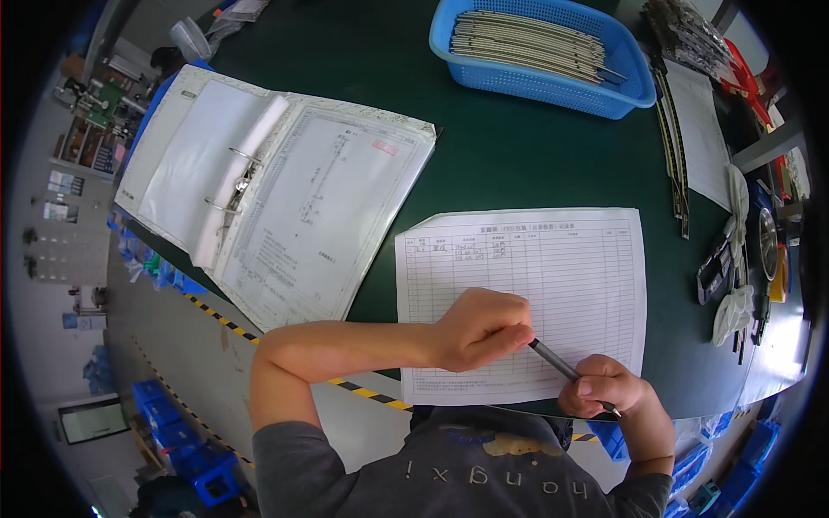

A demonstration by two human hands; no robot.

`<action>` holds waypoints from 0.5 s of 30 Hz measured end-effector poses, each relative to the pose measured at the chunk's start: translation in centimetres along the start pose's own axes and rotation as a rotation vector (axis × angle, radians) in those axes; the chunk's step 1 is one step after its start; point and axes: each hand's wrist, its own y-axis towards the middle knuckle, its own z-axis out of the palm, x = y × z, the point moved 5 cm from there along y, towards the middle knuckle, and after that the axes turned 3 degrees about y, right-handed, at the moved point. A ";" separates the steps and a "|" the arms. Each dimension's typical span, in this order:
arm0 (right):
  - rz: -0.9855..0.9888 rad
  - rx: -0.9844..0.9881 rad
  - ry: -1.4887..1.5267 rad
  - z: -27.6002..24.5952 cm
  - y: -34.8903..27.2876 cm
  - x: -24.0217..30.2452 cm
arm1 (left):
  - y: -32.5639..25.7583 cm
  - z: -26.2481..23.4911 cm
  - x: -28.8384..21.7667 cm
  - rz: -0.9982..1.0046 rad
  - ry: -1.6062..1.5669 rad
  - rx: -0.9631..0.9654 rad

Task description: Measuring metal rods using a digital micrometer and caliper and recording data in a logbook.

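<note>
Paper form (553, 285) is lying on the green table (484, 155), left hand (479, 328) fisted on it, right hand (604, 393) gripping the pen (557, 363), risking a smudge if that fist is sliding.

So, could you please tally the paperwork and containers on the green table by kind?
Open ring binder: 1
Loose sheets, the form sheet under both hands and the white sheet at the far right: 2
Blue basket of metal strips: 1
Total: 4
</note>
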 end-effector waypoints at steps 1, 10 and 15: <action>0.002 0.001 -0.016 0.0 0.0 -0.1 | -0.1 0.1 0.3 -0.045 -0.001 0.011; 0.033 -0.019 0.094 -0.1 0.0 -0.3 | 0.0 0.1 0.1 -0.039 0.029 0.011; 0.027 0.022 0.035 0.2 -0.1 -0.3 | 0.0 0.2 -1.4 0.211 0.122 -0.055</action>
